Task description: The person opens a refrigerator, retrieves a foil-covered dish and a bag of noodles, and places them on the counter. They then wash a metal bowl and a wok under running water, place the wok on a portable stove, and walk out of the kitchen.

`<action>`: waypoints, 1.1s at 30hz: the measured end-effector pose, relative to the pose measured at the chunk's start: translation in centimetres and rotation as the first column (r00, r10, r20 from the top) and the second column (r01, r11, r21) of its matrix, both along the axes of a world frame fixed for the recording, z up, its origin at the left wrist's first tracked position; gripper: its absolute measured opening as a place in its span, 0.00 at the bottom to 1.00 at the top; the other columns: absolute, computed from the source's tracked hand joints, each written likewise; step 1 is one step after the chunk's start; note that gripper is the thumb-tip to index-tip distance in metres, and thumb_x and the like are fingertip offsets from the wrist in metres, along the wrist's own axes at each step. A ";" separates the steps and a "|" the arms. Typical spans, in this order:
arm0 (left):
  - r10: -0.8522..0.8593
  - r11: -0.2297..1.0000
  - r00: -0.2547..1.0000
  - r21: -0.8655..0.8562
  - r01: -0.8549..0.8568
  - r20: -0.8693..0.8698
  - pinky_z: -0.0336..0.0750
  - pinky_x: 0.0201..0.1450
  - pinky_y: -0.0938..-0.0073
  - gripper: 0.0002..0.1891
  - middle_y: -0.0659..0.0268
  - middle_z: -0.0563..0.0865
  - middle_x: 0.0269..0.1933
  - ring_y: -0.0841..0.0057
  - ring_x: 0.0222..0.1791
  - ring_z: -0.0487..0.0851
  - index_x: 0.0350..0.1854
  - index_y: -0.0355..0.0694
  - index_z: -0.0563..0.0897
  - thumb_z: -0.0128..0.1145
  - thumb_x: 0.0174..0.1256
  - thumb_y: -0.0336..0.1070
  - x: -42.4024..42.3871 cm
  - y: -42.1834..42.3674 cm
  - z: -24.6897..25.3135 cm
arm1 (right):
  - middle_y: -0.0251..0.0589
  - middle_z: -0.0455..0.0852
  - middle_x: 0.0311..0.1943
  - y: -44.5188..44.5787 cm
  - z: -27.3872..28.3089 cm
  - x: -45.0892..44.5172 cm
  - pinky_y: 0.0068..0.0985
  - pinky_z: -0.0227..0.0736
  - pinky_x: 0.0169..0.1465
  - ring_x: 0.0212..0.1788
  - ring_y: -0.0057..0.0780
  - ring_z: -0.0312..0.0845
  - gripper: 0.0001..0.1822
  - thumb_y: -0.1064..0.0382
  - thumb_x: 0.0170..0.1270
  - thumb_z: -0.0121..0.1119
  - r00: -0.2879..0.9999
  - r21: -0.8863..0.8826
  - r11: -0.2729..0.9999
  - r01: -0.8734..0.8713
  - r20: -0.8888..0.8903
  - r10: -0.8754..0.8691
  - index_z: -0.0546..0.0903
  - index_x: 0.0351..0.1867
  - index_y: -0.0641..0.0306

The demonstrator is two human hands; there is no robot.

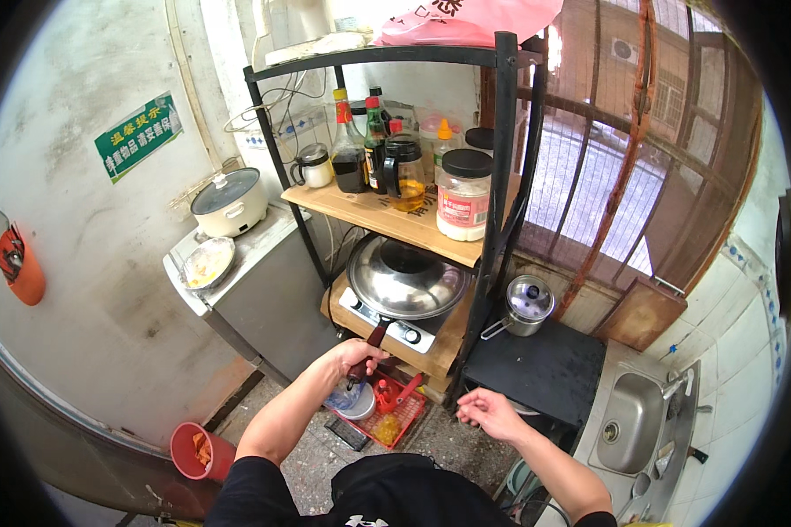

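Note:
My left hand (360, 359) is closed around the dark red handle (377, 334) of a wok. The wok sits on a two-knob stove (411, 336) on the rack's lower shelf, and a domed metal lid (409, 280) with a black knob covers it, so its contents are hidden. My right hand (484, 410) hangs in the air beside the black-topped stand, fingers loosely curled; whether it holds something small cannot be told. Above the wok, a wooden shelf (376, 212) bears sauce bottles, an oil jug (407, 178) and a white jar with a black lid (465, 197).
A small lidded saucepan (528, 306) stands on the black stand (547, 362). At right is a steel sink (629, 421) with a knife (699, 454) near its edge. A red basket (412, 421) and red bin (194, 454) stand on the floor. An electric pot (231, 204) stands left.

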State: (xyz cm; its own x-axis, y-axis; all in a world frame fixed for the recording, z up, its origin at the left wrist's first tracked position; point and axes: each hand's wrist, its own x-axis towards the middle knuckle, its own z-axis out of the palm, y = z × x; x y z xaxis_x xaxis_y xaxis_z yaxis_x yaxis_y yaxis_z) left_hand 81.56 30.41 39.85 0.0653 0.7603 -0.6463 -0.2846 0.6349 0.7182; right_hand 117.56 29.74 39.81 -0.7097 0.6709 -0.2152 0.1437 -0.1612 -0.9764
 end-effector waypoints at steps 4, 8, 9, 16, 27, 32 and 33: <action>0.021 1.000 0.999 0.018 -0.021 -0.045 0.67 0.18 0.81 0.05 0.71 0.74 0.20 0.84 0.16 0.71 0.33 0.34 0.77 0.60 0.62 0.27 0.0 -4.9 0.4 | 0.38 0.83 0.36 2.4 2.5 -5.3 0.23 0.76 0.43 0.37 0.22 0.80 0.13 0.64 0.65 0.60 0.996 0.349 0.935 -0.055 -0.047 0.077 0.76 0.47 0.69; 0.044 0.996 0.988 0.089 -0.031 -0.148 0.68 0.17 0.81 0.06 0.70 0.76 0.16 0.84 0.14 0.73 0.28 0.37 0.78 0.64 0.59 0.29 1.6 -10.8 1.0 | 0.49 0.75 0.50 5.1 7.4 -11.0 0.32 0.76 0.47 0.43 0.34 0.80 0.27 0.59 0.58 0.66 0.998 0.665 0.746 -0.018 0.063 -0.032 0.71 0.55 0.69; 0.068 0.996 0.987 0.073 -0.058 -0.144 0.68 0.17 0.81 0.07 0.70 0.75 0.16 0.84 0.13 0.73 0.27 0.38 0.77 0.64 0.59 0.29 2.0 -12.7 0.9 | 0.52 0.72 0.53 5.7 8.6 -12.4 0.34 0.75 0.50 0.48 0.39 0.79 0.31 0.57 0.57 0.67 0.991 0.725 0.688 -0.033 0.114 -0.072 0.69 0.58 0.69; 0.084 0.996 0.973 0.043 -0.076 -0.215 0.68 0.18 0.81 0.12 0.72 0.75 0.18 0.84 0.14 0.72 0.32 0.41 0.72 0.66 0.58 0.29 5.1 -26.8 1.9 | 0.55 0.66 0.56 5.7 8.3 -22.1 0.44 0.73 0.55 0.54 0.55 0.74 0.43 0.43 0.53 0.68 0.957 0.829 0.502 -0.247 0.291 -0.010 0.63 0.67 0.58; 0.010 0.995 0.996 -0.101 -0.020 -0.094 0.67 0.19 0.81 0.11 0.70 0.76 0.18 0.83 0.15 0.74 0.34 0.39 0.74 0.66 0.58 0.29 2.5 -37.4 0.6 | 0.49 0.71 0.44 -4.1 4.4 -24.1 0.45 0.72 0.47 0.42 0.54 0.76 0.18 0.55 0.57 0.63 0.975 0.791 0.570 -0.222 0.166 0.149 0.74 0.45 0.60; -0.034 0.972 0.995 -0.233 0.012 -0.090 0.69 0.19 0.79 0.14 0.68 0.75 0.19 0.81 0.16 0.74 0.32 0.40 0.72 0.66 0.54 0.22 -1.4 -40.3 1.0 | 0.43 0.73 0.40 -8.0 7.8 -20.1 0.37 0.75 0.42 0.38 0.45 0.78 0.15 0.55 0.58 0.64 0.997 0.787 0.614 -0.063 0.083 -0.003 0.75 0.40 0.60; 0.010 0.982 0.972 -0.179 -0.054 -0.235 0.63 0.09 0.78 0.03 0.66 0.76 0.13 0.77 0.07 0.71 0.23 0.41 0.78 0.57 0.52 0.30 0.2 -39.3 3.5 | 0.42 0.74 0.40 -8.1 7.8 -17.9 0.36 0.75 0.42 0.39 0.43 0.78 0.15 0.55 0.57 0.65 0.991 0.749 0.659 -0.063 0.124 -0.046 0.76 0.40 0.60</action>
State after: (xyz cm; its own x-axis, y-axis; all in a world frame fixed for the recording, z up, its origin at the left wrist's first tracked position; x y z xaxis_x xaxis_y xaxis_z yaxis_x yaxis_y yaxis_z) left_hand 81.74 -8.86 43.35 -0.1254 0.6274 -0.7685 -0.1461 0.7545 0.6398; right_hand 99.67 21.66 47.61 -0.7207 0.6363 0.2752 0.2658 0.6202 -0.7381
